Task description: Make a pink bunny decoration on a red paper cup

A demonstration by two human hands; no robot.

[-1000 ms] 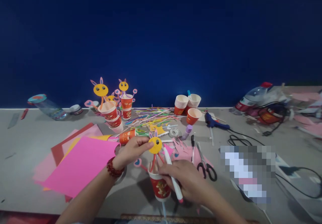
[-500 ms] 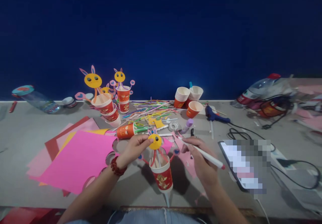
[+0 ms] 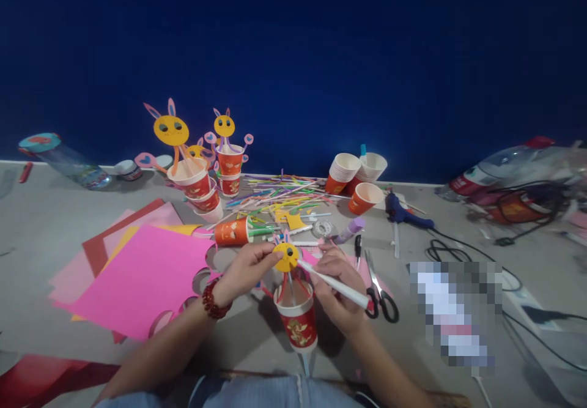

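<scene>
My left hand (image 3: 250, 270) pinches the left edge of a round yellow paper face (image 3: 287, 259) with small ears and a drawn eye. The face sits on a stick rising from a red-and-white paper cup (image 3: 299, 325), with red strips beside the stick. Below the cup's base a pale straw sticks out. In my right hand (image 3: 337, 279) is a white marker (image 3: 342, 287), its tip at the right edge of the face; whether it touches I cannot tell. Just right of that hand lie black-handled scissors (image 3: 380, 298) and a black pen (image 3: 358, 250).
Pink, red and yellow paper sheets (image 3: 147, 279) lie left. Finished paper-cup figures (image 3: 190, 178) stand behind them. Loose coloured sticks (image 3: 279, 194), stacked cups (image 3: 343, 172), a glue stick (image 3: 351, 229) and a blue glue gun (image 3: 403, 213) are farther back. A blurred-out phone (image 3: 452, 313) lies right.
My right hand has brought the marker left, up to the yellow face. The scissors behind that hand now show. My left hand keeps its pinch. The view has shifted slightly.
</scene>
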